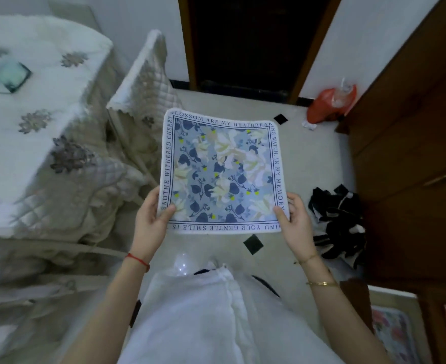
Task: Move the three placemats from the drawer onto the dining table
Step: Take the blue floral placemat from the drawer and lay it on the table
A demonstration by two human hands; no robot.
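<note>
- The bench (pixel 33 82) under its white quilted cloth sits at your nine to eleven o'clock. Its cloth hangs in loose folds at the near edge, so a placemat laid too close to that edge could slide off with the drape.
- The chair (pixel 140 82) with the quilted cover stands between you and the bench at about eleven o'clock. Swing left without looking and the placemat or your elbow may catch its back.
- The floral placemat (pixel 223 172) is in the air at twelve o'clock, flat and face up, above the floor and not yet over the bench. It is held only along its near edge, so the far half may droop or fold as you turn.
- The black and white heap (pixel 337 222) on the floor at three o'clock lies close to your feet; I judge it a tripping risk if you step back.
- Your left hand (pixel 151 219) pinches the near left corner and your right hand (pixel 294 219) pinches the near right corner, thumbs on top. A thumb grip this light may slip.
- The glass dish (pixel 10 74) on the bench at ten o'clock could be knocked when you lay the placemat down.
</note>
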